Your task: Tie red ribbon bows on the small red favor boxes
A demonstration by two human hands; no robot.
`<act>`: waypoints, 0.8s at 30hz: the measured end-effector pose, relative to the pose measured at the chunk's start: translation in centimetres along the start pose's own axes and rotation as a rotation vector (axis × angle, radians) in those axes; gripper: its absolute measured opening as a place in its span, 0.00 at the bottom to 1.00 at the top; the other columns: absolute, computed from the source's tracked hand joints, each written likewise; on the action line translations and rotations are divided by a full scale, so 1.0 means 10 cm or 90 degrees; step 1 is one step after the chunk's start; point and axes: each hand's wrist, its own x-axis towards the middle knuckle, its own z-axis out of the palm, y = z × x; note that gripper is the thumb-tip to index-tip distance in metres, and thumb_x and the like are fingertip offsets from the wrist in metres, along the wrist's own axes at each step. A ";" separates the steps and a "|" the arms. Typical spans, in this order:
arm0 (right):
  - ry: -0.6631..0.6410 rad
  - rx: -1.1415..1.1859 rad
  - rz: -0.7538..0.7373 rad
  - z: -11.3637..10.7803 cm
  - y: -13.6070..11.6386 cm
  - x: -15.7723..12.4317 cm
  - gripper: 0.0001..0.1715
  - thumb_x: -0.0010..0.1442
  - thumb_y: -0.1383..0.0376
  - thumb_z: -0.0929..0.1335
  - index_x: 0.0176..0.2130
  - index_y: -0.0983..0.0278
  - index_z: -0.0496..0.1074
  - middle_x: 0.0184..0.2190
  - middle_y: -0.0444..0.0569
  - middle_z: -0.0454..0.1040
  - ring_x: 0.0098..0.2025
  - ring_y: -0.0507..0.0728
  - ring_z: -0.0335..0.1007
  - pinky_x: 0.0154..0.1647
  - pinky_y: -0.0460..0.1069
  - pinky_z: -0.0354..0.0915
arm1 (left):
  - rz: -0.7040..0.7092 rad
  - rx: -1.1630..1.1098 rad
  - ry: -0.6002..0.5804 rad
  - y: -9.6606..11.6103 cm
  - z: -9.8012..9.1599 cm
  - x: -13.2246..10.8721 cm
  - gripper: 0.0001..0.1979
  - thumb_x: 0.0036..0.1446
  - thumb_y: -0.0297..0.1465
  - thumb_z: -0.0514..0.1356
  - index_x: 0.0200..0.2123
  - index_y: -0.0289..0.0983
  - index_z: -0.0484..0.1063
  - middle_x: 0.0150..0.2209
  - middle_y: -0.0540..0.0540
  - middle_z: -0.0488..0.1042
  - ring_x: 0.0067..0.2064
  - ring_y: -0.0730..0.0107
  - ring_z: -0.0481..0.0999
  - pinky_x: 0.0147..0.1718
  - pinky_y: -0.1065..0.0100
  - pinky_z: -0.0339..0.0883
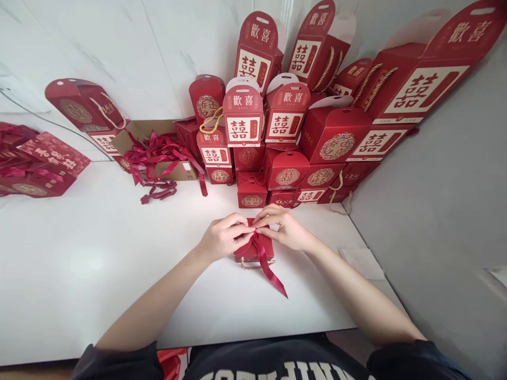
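Observation:
A small red gift box (pixel 249 252) lies on the white table (pixel 99 274) in front of me, a gold cord loop showing at its near edge. A dark red ribbon (pixel 266 264) crosses its top, and one tail trails toward me onto the table. My left hand (pixel 222 236) and my right hand (pixel 283 227) meet over the box top. Both pinch the ribbon where it gathers at the middle, fingertips almost touching.
A tall stack of red paper gift boxes (pixel 285 126) with gold cord handles fills the back right corner against the wall. A cardboard box of loose red ribbons (pixel 158 153) stands at the back left, and more red boxes (pixel 39 169) lie at the far left edge.

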 end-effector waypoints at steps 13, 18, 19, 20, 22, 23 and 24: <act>0.073 -0.100 -0.027 0.08 -0.13 -0.05 0.11 0.59 0.70 0.66 0.43 0.58 0.70 0.42 0.48 0.76 0.46 0.59 0.71 0.60 0.62 0.56 | 0.034 0.047 0.021 0.00 0.00 -0.08 0.03 0.58 0.25 0.61 0.33 0.38 0.74 0.34 0.50 0.73 0.28 0.79 0.74 0.29 0.76 0.72; 0.065 -0.068 -0.037 0.11 -0.12 -0.06 0.10 0.60 0.71 0.64 0.41 0.58 0.68 0.36 0.44 0.76 0.41 0.56 0.72 0.66 0.65 0.48 | 0.063 0.068 0.006 0.00 -0.02 -0.05 0.03 0.58 0.26 0.61 0.33 0.38 0.74 0.30 0.52 0.70 0.25 0.81 0.70 0.25 0.76 0.68; 0.089 -0.081 -0.032 0.11 -0.12 -0.07 0.09 0.59 0.71 0.64 0.40 0.58 0.68 0.35 0.44 0.75 0.40 0.56 0.72 0.66 0.65 0.49 | 0.065 0.071 0.004 0.00 -0.03 -0.04 0.03 0.58 0.26 0.61 0.32 0.38 0.74 0.29 0.52 0.70 0.25 0.81 0.70 0.24 0.76 0.68; 0.114 -0.092 -0.024 0.11 -0.12 -0.07 0.10 0.59 0.72 0.64 0.39 0.58 0.67 0.34 0.44 0.74 0.39 0.57 0.71 0.65 0.65 0.50 | 0.065 0.072 0.004 0.00 -0.03 -0.04 0.04 0.59 0.26 0.60 0.32 0.38 0.74 0.29 0.52 0.70 0.25 0.81 0.70 0.24 0.76 0.67; 0.146 -0.094 -0.005 0.10 -0.12 -0.08 0.12 0.56 0.73 0.64 0.40 0.58 0.67 0.35 0.46 0.74 0.41 0.58 0.70 0.64 0.65 0.53 | 0.064 0.069 0.007 0.01 -0.03 -0.03 0.05 0.59 0.26 0.60 0.31 0.38 0.73 0.29 0.52 0.70 0.25 0.81 0.69 0.23 0.76 0.67; 0.140 -0.083 0.002 0.10 -0.12 -0.09 0.14 0.56 0.73 0.64 0.41 0.58 0.66 0.37 0.47 0.74 0.43 0.58 0.70 0.64 0.65 0.53 | 0.064 0.069 0.007 0.01 -0.03 -0.03 0.05 0.59 0.26 0.60 0.31 0.38 0.73 0.29 0.52 0.70 0.24 0.81 0.69 0.23 0.76 0.67; 0.121 -0.066 0.005 0.10 -0.12 -0.09 0.16 0.55 0.73 0.64 0.44 0.58 0.66 0.39 0.47 0.74 0.44 0.59 0.70 0.64 0.65 0.53 | 0.065 0.070 0.007 0.01 -0.03 -0.03 0.04 0.59 0.26 0.60 0.31 0.38 0.73 0.29 0.52 0.70 0.24 0.81 0.69 0.23 0.76 0.67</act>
